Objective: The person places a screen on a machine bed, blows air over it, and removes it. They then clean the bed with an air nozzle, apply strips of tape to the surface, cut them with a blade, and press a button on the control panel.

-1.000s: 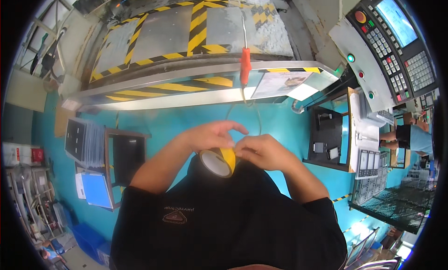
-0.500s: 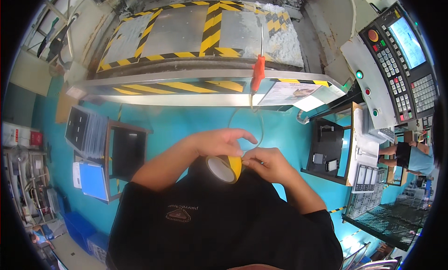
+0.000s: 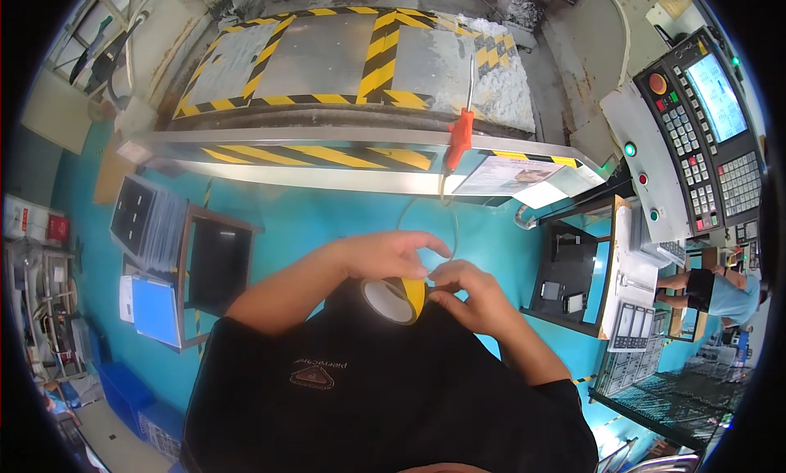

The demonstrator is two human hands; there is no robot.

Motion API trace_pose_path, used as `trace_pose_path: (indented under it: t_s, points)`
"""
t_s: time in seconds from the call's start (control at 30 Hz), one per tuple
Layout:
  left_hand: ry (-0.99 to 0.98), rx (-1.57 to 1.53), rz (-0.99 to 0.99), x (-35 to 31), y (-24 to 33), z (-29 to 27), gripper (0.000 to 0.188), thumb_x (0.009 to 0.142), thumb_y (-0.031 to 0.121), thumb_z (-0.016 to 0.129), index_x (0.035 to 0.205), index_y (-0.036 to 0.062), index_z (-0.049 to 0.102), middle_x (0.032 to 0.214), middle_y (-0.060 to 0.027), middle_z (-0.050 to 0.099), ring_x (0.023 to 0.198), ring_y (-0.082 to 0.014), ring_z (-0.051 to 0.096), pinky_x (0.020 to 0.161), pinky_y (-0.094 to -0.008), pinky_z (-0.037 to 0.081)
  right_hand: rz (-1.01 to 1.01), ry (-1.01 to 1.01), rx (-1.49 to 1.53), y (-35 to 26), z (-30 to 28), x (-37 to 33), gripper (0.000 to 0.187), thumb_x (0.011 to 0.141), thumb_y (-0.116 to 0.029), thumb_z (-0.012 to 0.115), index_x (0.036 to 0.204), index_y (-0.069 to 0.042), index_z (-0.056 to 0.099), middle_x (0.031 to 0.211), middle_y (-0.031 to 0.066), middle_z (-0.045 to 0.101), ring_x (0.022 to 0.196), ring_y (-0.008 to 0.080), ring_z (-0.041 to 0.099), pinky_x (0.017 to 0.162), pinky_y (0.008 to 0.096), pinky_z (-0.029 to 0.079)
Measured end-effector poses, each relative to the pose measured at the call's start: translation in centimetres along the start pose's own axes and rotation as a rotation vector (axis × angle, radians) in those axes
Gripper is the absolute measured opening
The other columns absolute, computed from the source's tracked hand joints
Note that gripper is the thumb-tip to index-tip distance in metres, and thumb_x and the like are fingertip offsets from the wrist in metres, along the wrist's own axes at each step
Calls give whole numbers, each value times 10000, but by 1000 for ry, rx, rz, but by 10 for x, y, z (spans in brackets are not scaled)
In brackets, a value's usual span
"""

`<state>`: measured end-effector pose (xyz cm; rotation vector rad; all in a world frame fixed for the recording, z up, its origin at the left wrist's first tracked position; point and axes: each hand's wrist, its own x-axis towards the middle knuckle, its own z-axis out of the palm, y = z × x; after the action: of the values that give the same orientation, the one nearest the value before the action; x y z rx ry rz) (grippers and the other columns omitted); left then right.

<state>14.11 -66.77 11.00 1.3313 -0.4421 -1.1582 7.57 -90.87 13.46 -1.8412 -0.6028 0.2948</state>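
Note:
My left hand grips a roll of yellow-and-black striped tape from above, close in front of my black shirt. Its forefinger points out to the right, and the white inner core of the roll faces toward me. Just right of the roll is my right hand, its thumb and forefinger spread a little apart beside the tape's edge. I see nothing held in it. Whether a fingertip still touches the tape is too small to tell.
Ahead is a machine bed edged with striped tape, behind a metal ledge. A red air gun hangs over that ledge. A control panel stands at right, above a workbench. A cart with blue folders is at left. A person stands far right.
My right thumb and forefinger, pinched at the tape's edge before, have parted and drawn slightly right. The left hand keeps its hold on the roll. The whole view has shifted slightly.

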Motion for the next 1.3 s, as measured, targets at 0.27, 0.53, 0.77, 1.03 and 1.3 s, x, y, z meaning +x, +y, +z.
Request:
trace_pose_path:
  t_s: [0.27,0.53,0.77,1.03,1.3]
  points:
    - [-24,-164,121,-1,6,-9,520,962,124,586,1461,74,449,1071,-49,651,965,-91,596,845,-263,488,-167,-109,-110,1,-13,34,170,850,-35,730,962,-69,606,920,82,666,793,282,675,695,368,546]
    - [-29,-133,136,-1,-4,-2,545,1011,189,598,1493,52,384,855,25,604,756,-25,535,658,-198,417,-244,-103,-123,5,-7,24,183,826,5,725,938,-69,602,909,74,668,812,281,678,686,366,546]
    - [-55,-99,123,-4,5,4,521,978,106,576,1472,52,420,990,-15,617,880,-65,560,761,-238,467,-67,-105,-16,1,-11,16,242,791,55,726,930,-75,577,923,56,674,832,279,690,672,355,562]
    - [2,-116,61,1,1,9,536,957,78,528,1483,106,423,930,-6,619,854,-64,559,753,-246,455,-195,-152,-234,-4,-14,20,291,746,48,729,900,-95,528,859,60,640,741,299,667,614,362,536]
    - [12,-110,53,1,1,13,580,923,65,531,1490,113,417,945,-36,641,875,-100,590,778,-264,467,-303,-142,-300,-3,-9,23,313,710,40,713,876,-114,497,761,62,579,642,313,631,540,407,495]
